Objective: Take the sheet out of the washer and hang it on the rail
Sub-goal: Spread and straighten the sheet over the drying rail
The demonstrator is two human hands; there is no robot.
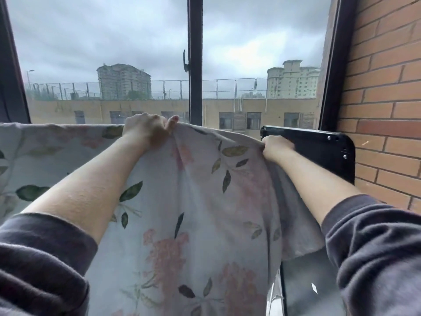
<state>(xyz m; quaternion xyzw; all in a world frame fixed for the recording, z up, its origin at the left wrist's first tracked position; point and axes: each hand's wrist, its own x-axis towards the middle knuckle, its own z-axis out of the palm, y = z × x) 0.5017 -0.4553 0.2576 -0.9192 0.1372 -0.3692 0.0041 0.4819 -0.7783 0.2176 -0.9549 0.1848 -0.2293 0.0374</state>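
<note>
Sheet (205,201) broadside, top edge left-right

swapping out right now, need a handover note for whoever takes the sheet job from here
Left hand: grips the sheet at its top edge, below the window post.
Right hand: grips the sheet's edge beside the black bracket.
Sheet: out of the washer; left part draped flat along the top, right part bunched between the hands. The rail is hidden under the cloth.
Done: sheet out, partly hung.
Left: probably spread the right part toward the bracket, then let go.
</note>
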